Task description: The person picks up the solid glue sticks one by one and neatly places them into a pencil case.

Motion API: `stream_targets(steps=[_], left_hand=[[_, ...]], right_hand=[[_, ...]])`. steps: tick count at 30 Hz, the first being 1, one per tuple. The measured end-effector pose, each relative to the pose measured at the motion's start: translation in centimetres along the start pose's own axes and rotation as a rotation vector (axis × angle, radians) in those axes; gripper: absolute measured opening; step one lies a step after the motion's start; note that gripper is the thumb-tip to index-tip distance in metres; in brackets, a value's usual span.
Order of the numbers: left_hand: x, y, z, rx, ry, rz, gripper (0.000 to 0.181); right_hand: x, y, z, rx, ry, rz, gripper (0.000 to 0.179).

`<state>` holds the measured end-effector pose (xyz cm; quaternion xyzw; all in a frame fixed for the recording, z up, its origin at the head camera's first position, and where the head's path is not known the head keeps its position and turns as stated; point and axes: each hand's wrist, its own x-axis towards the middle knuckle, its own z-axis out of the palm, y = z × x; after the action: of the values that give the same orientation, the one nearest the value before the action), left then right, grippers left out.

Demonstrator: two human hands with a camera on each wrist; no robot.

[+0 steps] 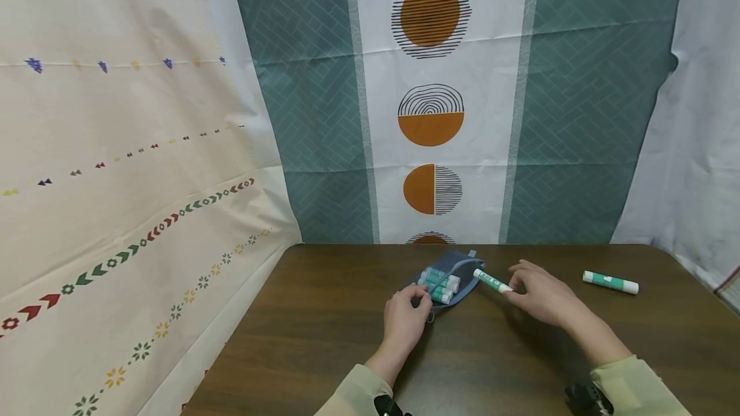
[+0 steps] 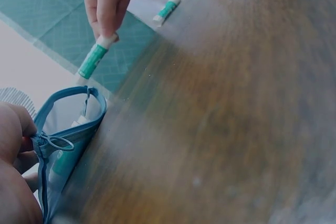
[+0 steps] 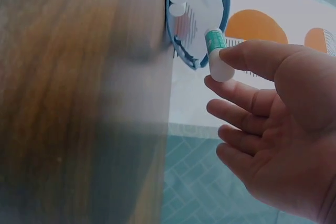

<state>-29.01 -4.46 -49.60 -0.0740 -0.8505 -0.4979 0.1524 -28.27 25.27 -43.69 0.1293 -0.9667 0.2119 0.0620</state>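
Note:
In the head view a blue zippered pouch (image 1: pixel 466 296) lies on the table, its mouth gaping to the right. Several green-and-white markers (image 1: pixel 439 286) are inside it. My left hand (image 1: pixel 406 313) pinches the pouch's near edge, beside the zipper's pull ring (image 2: pixel 58 142). Between thumb and forefinger, my right hand (image 1: pixel 543 293) holds one green-and-white marker (image 1: pixel 491 280) by its white end. That marker's far end points at the pouch mouth, as the right wrist view shows with the marker (image 3: pixel 215 43) near the pouch's rim (image 3: pixel 226 3). The other right fingers are spread.
Another green-and-white marker (image 1: pixel 610 282) lies on the brown wooden table (image 1: pixel 509 371), right of my right hand. A patterned curtain (image 1: pixel 584 114) hangs behind the table's far edge. Pale cloth (image 1: pixel 144 210) hangs along the left side.

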Motion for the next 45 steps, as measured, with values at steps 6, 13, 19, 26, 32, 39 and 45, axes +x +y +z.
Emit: stream_targets(steps=[6,13,19,26,32,39,45], left_hand=[[0.0,0.0,-0.1,-0.007,-0.011,-0.009,0.012],[-0.1,0.0,-0.1,-0.006,-0.012,-0.009,0.012],[-0.1,0.1,0.0,-0.012,-0.014,-0.008,0.012],[-0.1,0.1,-0.1,-0.021,-0.013,-0.004,0.013],[-0.1,0.0,-0.1,-0.025,-0.018,0.008,0.013],[-0.1,-0.2,0.0,-0.024,-0.020,-0.004,0.013],[-0.1,-0.2,0.1,-0.025,-0.016,0.004,0.013]], right_hand=[[0.4,-0.9,0.2,0.010,-0.019,-0.020,0.018],[0.9,-2.0,0.3,0.024,-0.050,-0.018,0.018],[1.0,-2.7,0.6,0.027,-0.056,-0.032,0.018],[1.2,-3.7,0.9,0.026,-0.068,-0.049,0.019],[1.1,-4.2,1.4,0.032,-0.072,-0.048,0.019],[1.2,-4.5,1.5,0.031,-0.079,-0.078,0.020],[1.4,-4.8,1.6,0.033,-0.085,-0.097,0.020]])
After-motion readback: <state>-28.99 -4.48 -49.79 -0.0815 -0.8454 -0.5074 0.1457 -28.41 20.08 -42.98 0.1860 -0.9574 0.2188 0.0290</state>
